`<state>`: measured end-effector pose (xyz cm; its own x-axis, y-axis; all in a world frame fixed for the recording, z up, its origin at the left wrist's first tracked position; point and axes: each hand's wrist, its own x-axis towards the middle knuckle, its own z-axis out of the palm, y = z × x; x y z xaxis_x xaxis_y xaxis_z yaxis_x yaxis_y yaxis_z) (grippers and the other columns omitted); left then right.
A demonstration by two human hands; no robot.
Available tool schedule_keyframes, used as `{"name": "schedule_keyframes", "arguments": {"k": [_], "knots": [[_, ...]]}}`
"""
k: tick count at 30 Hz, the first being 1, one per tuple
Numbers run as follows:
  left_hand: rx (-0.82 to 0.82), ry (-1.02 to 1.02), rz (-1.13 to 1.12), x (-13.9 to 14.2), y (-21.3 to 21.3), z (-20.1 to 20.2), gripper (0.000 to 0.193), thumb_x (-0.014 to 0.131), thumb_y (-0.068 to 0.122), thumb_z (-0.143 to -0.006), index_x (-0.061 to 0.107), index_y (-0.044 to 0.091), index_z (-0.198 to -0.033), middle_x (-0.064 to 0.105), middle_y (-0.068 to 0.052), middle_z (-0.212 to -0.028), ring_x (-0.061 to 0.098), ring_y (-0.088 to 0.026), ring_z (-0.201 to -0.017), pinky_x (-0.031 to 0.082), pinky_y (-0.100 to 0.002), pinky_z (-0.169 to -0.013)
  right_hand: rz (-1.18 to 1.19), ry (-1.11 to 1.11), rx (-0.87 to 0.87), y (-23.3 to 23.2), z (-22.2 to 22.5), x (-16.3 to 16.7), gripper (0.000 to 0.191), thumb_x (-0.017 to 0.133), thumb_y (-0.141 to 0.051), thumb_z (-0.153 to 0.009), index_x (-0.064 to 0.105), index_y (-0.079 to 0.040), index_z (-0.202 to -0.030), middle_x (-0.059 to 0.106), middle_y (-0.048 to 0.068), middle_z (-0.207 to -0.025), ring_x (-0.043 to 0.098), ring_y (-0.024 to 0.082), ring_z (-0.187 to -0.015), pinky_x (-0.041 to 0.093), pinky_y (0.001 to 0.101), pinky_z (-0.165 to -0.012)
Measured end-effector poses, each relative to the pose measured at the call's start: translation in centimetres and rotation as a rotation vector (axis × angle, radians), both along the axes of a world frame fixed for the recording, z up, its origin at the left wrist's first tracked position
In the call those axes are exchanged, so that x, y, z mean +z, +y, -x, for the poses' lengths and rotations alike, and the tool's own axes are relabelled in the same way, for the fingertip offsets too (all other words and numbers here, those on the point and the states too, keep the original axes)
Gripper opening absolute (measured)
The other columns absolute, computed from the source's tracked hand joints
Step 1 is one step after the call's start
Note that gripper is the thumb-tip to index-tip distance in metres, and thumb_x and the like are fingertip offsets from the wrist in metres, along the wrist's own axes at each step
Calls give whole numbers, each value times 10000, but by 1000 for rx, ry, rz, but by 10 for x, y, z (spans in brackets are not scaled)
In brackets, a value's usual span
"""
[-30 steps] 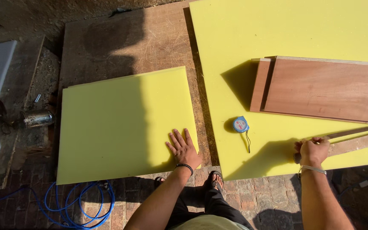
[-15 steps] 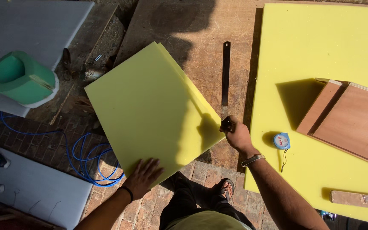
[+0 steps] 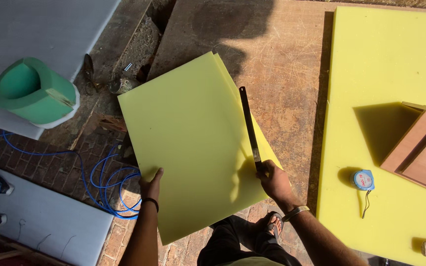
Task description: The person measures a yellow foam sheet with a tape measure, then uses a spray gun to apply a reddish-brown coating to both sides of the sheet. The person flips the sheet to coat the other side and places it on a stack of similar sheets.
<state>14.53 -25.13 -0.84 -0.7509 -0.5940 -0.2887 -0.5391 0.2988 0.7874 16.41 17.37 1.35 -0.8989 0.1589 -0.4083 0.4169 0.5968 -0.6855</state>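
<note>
Sunlit scratched plywood workbench [image 3: 282, 59] bears 2 stacked yellow foam sheets [image 3: 193, 143]; left hand [image 3: 151, 186] grips their lower edge, right hand [image 3: 272, 178] clenches a dark blade [image 3: 249, 125].

Head camera looks steeply down, close above the workbench [image 3: 282, 59].

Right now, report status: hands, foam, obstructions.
Left hand grips foam sheet edge. Right hand holds blade over sheet. Hose coiled beneath left edge.

Matt yellow foam sheet [image 3: 193, 148], scratched wooden table [image 3: 282, 64]
</note>
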Motion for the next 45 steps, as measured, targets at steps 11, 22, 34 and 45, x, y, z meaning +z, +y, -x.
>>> {"name": "schedule_keyframes", "arguments": {"k": [11, 22, 34, 45], "knots": [[-369, 231, 32, 14, 25, 145, 926, 862, 243, -749, 397, 4, -1512, 653, -169, -1349, 663, -292, -1192, 534, -394, -995, 89, -122, -236, -1, -21, 1, 230, 760, -194, -886, 710, -117, -1097, 791, 50, -1103, 753, 172, -1022, 579, 343, -929], [-1424, 252, 676, 5, 292, 199, 696, 615, 468, -942, 401, 175, -1536, 252, -189, -1652, 200, -362, -1534, 109, -571, -1230, 199, 63, -501, 1, 52, 20, 320, 681, -174, -964, 578, -36, -1234, 767, 80, -797, 713, 171, -643, 579, 335, -600], [-1246, 236, 796, -6, 342, 211, 672, 531, 395, -969, 355, 191, -1585, 219, -125, -1673, 190, -343, -1538, 89, -611, -1225, -377, 221, -98, 79, 211, -38, 700, 579, -209, -955, 308, -64, -1584, 649, 97, -635, 635, 244, -531, 568, 401, -497], [-1272, 273, 793, -13, 336, 219, 614, 507, 426, -981, 488, 94, -1497, 181, -147, -1675, 155, -359, -1536, 81, -622, -1208, -540, 146, 10, 91, 296, -56, 588, 470, -283, -1045, 370, -47, -1574, 584, 44, -572, 589, 177, -475, 543, 362, -438]]}}
